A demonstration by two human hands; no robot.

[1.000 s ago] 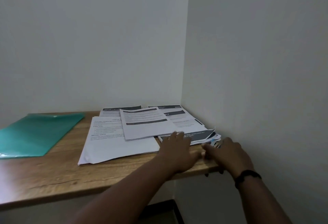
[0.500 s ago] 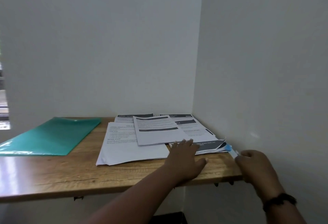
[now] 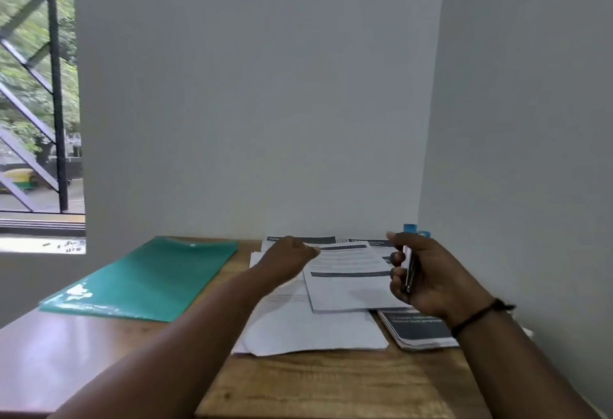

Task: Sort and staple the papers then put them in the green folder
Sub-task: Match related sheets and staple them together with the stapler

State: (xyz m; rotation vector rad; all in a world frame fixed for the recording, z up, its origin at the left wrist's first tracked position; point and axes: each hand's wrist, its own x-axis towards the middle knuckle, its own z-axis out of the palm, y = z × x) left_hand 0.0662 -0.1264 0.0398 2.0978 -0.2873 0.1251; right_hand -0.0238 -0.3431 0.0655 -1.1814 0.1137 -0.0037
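Now gripping the stapler (image 3: 408, 266) in the right hand (image 3: 431, 277), fingers curled round its slim body, blue end poking up past the thumb; likely keeping it raised off the worktop (image 3: 331, 385) so as to be ready once a set of sheets is squared up. Reaching out with the left hand (image 3: 288, 257) over the far part of the papers (image 3: 345, 289), fingers loosely curled and holding nothing, apparently heading for a sheet to pick out; impossible to tell whether touching the paper or hovering just above.

Lying loose and overlapping, still unsorted by the look of it: one printed sheet skewed on top, larger white sheets (image 3: 308, 329) spreading underneath toward the near edge, a thicker bundle with a dark banner (image 3: 418, 329) sitting near the right wall, partly covered by the right wrist. Waiting well to the left, flat and closed on the worktop, apart from the pile: the green folder (image 3: 146, 277).

Standing close on the right and behind, the walls (image 3: 514, 153), crowding the right elbow somewhat. Showing at far left, a window (image 3: 36, 103) with bars. Wearing a dark band (image 3: 477, 316) at the right wrist.
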